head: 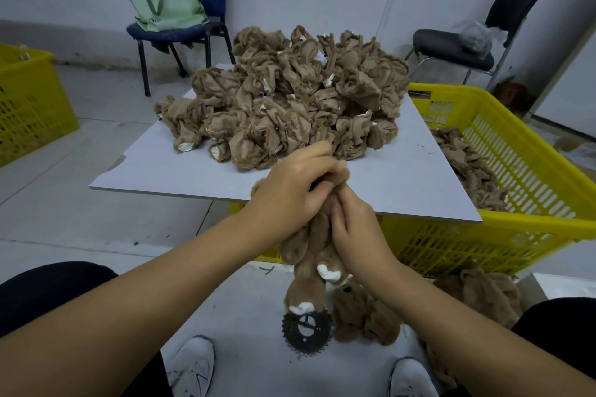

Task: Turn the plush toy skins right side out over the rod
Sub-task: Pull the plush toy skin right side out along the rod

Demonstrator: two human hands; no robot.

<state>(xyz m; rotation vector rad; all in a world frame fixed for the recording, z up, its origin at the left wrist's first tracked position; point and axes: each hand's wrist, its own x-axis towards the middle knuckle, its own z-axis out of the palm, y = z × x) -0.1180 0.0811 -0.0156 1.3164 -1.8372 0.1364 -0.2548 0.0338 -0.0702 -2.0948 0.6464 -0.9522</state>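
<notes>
A brown plush skin [309, 271] with white paw tips hangs upright over the rod, which it hides completely. Only the rod's black toothed base disc [308, 330] shows on the floor. My left hand [290, 190] grips the top of the skin from the left. My right hand [358, 229] pinches the fabric just below it on the right. A big pile of inside-out tan skins [283, 100] lies on the white board [161, 167] beyond my hands.
A yellow crate [516, 171] holding more skins stands under and to the right of the board. Fluffy brown skins [364, 316] lie on the floor by my right knee. Another yellow crate [29, 103] sits far left. Two chairs stand by the wall; my shoes are below.
</notes>
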